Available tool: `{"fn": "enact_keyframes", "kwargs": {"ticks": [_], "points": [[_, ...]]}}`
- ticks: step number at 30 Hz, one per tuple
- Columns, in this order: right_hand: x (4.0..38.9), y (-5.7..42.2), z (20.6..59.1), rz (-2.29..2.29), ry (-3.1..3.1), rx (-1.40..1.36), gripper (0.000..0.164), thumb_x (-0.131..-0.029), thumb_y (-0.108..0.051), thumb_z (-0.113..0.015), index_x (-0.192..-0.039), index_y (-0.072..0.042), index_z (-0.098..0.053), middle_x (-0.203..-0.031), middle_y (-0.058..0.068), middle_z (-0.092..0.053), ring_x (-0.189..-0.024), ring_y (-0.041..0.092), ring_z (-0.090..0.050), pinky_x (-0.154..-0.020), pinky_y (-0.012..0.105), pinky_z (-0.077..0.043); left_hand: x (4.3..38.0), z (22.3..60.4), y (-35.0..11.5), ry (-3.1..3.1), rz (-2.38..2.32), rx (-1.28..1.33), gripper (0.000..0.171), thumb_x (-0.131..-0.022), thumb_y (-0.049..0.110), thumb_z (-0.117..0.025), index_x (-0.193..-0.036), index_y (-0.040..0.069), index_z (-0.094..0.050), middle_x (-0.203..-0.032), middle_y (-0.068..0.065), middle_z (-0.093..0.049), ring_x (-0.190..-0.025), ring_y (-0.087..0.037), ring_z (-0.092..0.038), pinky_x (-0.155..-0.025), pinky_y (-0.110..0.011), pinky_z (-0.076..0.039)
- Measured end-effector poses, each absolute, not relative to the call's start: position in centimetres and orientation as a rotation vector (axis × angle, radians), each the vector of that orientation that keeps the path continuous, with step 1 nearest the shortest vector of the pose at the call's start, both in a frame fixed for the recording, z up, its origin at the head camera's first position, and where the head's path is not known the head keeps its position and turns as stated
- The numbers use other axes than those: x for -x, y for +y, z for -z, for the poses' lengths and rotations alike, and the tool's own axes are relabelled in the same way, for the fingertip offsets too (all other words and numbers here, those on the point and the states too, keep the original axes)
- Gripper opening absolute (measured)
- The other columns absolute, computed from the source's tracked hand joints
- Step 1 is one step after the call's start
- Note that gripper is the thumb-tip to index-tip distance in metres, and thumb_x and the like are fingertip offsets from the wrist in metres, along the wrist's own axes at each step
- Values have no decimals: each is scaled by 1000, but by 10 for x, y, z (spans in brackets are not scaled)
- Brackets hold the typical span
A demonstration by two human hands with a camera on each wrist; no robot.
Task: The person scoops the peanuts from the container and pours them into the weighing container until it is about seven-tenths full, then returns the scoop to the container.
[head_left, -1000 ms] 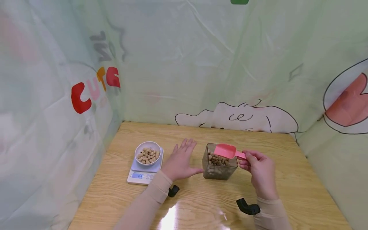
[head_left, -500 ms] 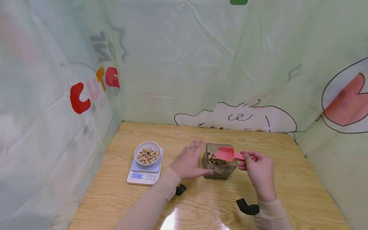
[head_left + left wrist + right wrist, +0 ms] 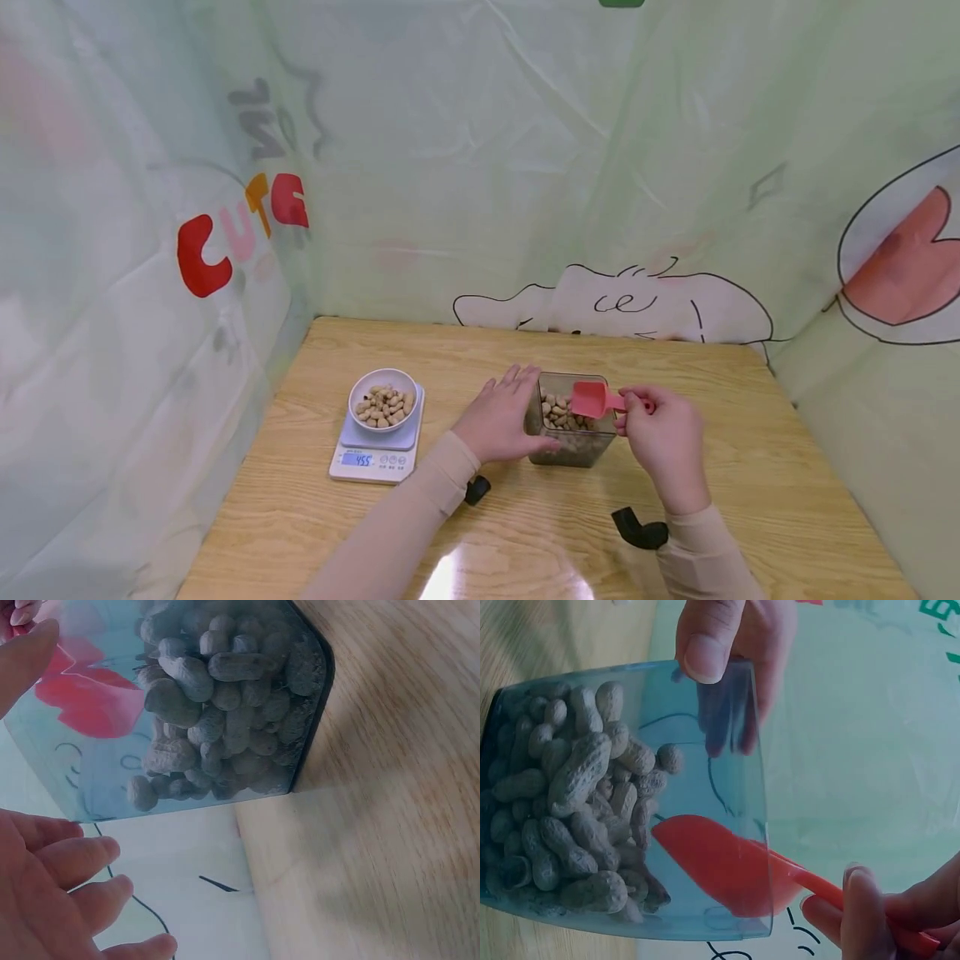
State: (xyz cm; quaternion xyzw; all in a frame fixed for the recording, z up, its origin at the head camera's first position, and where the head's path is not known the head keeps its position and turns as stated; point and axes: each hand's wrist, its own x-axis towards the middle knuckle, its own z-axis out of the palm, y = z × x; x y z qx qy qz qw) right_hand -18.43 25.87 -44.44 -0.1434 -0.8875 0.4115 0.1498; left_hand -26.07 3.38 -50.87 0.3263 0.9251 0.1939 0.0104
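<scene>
Pink scoop (image 3: 590,398) pinched by right hand (image 3: 663,442), in peanut container (image 3: 570,450) | left hand (image 3: 501,417) flat-fingered, steadying it | we judged bowl (image 3: 383,398) part-filled, scooping unfinished.

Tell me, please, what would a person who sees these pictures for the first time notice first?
Most striking is the pink scoop, which the right hand pinches by its handle and dips into the clear container of peanuts at the table's middle. The left hand steadies that container's side. Further left, a white bowl of peanuts sits on a small digital scale.
</scene>
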Motion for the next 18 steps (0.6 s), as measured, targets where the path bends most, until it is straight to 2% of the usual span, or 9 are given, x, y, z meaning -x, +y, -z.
{"fn": "enact_keyframes", "kwargs": {"ticks": [9, 18], "points": [[190, 255, 451, -886, -2634, 265, 22, -105, -11, -61, -110, -1, -81, -79, 11, -79, -57, 14, -63, -45, 29, -42, 264, 512, 35, 2899, -583, -1023, 115, -92, 78, -65, -174, 15, -16, -181, -6, -25, -168, -31, -25, -131, -58, -33], [198, 261, 451, -855, -2720, 124, 22, -105, -9, -61, -109, -1, -81, -81, 13, -80, -56, 14, -63, -46, 29, -44, 265, 511, 34, 2917, -534, -1038, 113, -93, 81, -61, -174, 14, -18, -181, -7, -24, -168, -29, -24, -132, -56, -33]]}}
